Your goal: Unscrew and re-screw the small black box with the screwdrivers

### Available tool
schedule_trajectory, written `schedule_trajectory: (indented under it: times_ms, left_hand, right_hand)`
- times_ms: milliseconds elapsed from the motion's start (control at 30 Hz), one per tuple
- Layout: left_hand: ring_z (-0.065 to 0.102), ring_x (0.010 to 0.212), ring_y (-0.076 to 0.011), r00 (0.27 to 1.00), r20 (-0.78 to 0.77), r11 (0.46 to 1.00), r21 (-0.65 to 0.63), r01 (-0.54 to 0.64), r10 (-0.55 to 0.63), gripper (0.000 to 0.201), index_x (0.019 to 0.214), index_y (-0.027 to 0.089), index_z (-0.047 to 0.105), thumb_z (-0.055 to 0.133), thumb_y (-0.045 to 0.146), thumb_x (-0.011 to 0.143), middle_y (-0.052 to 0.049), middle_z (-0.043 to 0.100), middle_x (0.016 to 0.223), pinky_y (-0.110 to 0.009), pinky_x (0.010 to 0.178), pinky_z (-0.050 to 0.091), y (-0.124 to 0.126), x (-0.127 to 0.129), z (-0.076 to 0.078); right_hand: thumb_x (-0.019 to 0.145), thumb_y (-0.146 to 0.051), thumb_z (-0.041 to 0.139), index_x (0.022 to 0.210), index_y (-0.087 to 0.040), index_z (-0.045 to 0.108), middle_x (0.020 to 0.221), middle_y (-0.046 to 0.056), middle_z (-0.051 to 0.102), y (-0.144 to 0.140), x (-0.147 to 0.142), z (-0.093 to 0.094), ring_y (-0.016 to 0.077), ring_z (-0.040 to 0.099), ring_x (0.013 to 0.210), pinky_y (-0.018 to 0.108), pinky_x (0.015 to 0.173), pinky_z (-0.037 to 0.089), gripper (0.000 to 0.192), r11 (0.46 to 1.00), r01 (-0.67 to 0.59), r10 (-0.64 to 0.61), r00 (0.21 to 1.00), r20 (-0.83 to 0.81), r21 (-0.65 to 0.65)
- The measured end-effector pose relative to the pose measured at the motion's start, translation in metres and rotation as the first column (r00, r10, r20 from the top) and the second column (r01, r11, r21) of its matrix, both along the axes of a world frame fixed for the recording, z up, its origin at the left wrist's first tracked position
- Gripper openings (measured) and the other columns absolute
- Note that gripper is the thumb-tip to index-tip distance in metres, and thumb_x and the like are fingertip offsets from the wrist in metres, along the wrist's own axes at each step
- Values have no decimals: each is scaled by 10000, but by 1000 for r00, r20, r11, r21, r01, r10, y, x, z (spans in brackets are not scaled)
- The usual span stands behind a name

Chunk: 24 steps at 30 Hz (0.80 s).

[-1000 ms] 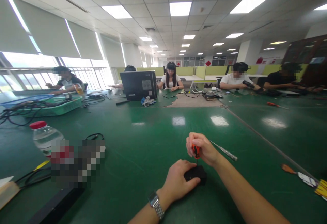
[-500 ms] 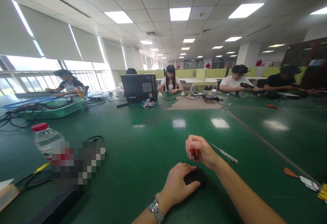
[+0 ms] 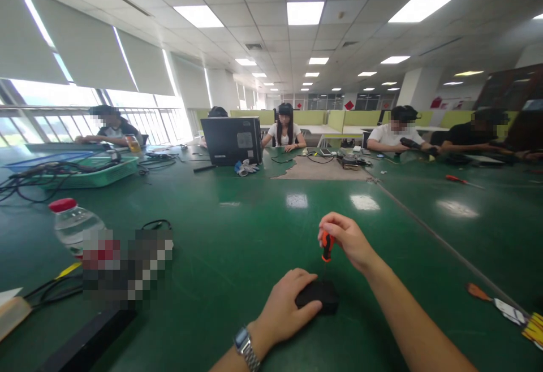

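My left hand, with a metal watch on the wrist, presses down on a small black device lying on the green table. My right hand grips a small screwdriver with an orange and black handle, held upright with its thin shaft pointing down at the device's top. Part of the device is hidden under my left fingers.
A water bottle with a red cap and black cables lie at the left. A laptop and a green basket stand further back. Several people sit along the far side. Tools lie at the right edge.
My right hand has loosened around the handle and shifted slightly right, so more of the orange screwdriver shows. My left hand and the device slid a little to the left.
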State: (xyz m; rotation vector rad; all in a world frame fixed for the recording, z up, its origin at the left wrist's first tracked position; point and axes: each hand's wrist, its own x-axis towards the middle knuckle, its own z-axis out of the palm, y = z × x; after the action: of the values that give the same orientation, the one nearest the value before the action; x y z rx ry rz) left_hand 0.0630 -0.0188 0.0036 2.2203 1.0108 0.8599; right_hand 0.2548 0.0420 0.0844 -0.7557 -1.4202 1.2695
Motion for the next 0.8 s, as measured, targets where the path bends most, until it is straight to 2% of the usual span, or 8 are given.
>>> schedule_trajectory:
  times_ms: [133,200,267,433,533,667,800]
  left_hand:
    - [564,1014,-213,999,-33,996,-85,7,-10,399,1248,251,550,587,342,862,-55,622,1117,-317,930,431,-6,-16,0]
    - [560,1024,-209,999,-33,993,-120,-9,5,405,1271,264,530,568,349,877,-51,619,1125,-317,943,425,-8,-22,-1]
    - [553,1040,-206,1000,-25,989,-146,-18,15,409,1274,269,525,573,345,875,-50,613,1141,-315,958,416,-9,-24,-2]
    - [541,1069,-209,1000,-7,986,-167,-9,8,407,1253,266,543,599,300,852,-48,608,1165,-319,981,399,-7,-23,-2]
    - [546,1062,-209,1000,10,987,-160,-7,8,400,1237,260,558,608,284,841,-47,615,1154,-320,980,397,-6,-21,-2]
    - [555,1047,-206,999,22,987,-162,-20,23,401,1231,254,565,615,284,834,-46,618,1148,-312,963,407,-6,-21,-3]
    - [564,1035,-208,999,22,986,-164,-24,28,405,1236,252,566,615,301,837,-47,626,1137,-312,956,415,-7,-22,-5]
  right_hand:
    - [798,-414,620,797,-151,630,741,54,693,1,6,-1,161,639,612,282,590,497,264,999,-4,4,1000,-6,-54]
    - [816,-428,588,832,-146,646,782,70,696,-1,5,-2,179,653,663,304,632,505,289,995,-12,7,999,-49,-96]
    - [827,-410,565,804,-151,644,736,55,671,-4,2,-3,169,631,650,298,623,497,272,992,-25,9,992,-129,-127]
    - [864,-413,481,679,-190,550,490,-58,396,-12,-6,-10,71,372,414,204,431,343,299,984,-57,-27,885,-465,-166]
    - [879,-437,479,714,-204,523,524,-72,365,-19,-10,-13,51,295,385,183,390,281,288,991,-4,-66,861,-505,-136]
    - [850,-396,552,771,-216,511,690,-53,438,-29,-18,-15,51,372,442,183,386,299,200,992,96,-127,862,-490,-87]
    - [818,-422,598,716,-207,505,660,-43,446,-32,-20,-19,80,430,480,199,403,333,255,983,163,-185,856,-483,-87]
